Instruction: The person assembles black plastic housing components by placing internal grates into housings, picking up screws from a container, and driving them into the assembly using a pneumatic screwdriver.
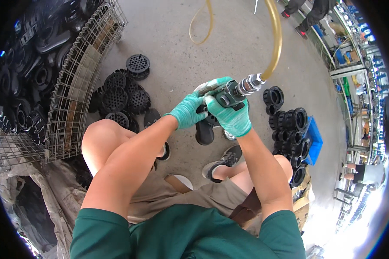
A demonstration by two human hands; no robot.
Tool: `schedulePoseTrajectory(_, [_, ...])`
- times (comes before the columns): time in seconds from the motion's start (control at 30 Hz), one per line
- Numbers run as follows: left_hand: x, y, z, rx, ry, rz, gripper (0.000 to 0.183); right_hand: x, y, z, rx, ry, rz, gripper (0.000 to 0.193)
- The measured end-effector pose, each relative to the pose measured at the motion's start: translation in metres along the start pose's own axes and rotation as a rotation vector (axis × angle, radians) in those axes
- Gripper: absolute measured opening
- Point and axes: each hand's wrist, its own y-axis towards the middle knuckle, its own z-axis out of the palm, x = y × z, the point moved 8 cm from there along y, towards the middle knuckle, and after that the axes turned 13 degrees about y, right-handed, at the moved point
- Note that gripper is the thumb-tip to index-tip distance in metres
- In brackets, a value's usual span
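Green-gloved right hand [230, 115] clenched on pneumatic tool [229, 96], left hand [189, 110] gripping black part [204, 129]; finished flanges [291, 129] stacked right, grates [123, 97] waiting left, seemingly midway.

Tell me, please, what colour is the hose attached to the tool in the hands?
The hose is translucent yellow, seen best in the head view.

My gloved right hand [229, 114] and left hand [188, 111] are covering most of the air tool [229, 93]; I cannot tell what lies beneath it. Above the tool, the yellow hose [275, 39] is running off the top edge.
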Motion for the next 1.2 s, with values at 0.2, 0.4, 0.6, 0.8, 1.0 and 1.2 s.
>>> schedulePoseTrajectory(0.2, [-0.028,-0.003,-0.004,-0.131,0.46,0.079,0.053,0.003,0.002,-0.002,0.007,-0.083,0.014,0.03])
schedulePoseTrajectory(0.4, [0.005,-0.005,0.001,-0.098,-0.112,-0.102,0.042,-0.002,0.003,-0.003,-0.012,-0.082,0.023,0.03])
schedulePoseTrajectory(0.6, [-0.013,-0.007,0.001,-0.245,0.493,0.152,0.035,-0.001,0.002,-0.003,0.002,-0.032,0.05,0.03])
schedulePoseTrajectory(0.8, [0.025,-0.001,0.001,-0.135,0.011,0.079,0.034,0.001,0.002,-0.001,0.014,-0.076,0.022,0.027])
schedulePoseTrajectory(1.0, [0.007,-0.011,0.011,-0.137,-0.688,-0.358,0.033,-0.008,-0.003,-0.011,0.023,-0.012,-0.021,0.025])
schedulePoseTrajectory(1.2, [0.002,-0.019,0.004,-0.192,-0.774,-0.464,0.023,-0.007,0.003,-0.002,0.039,0.017,-0.012,0.023])
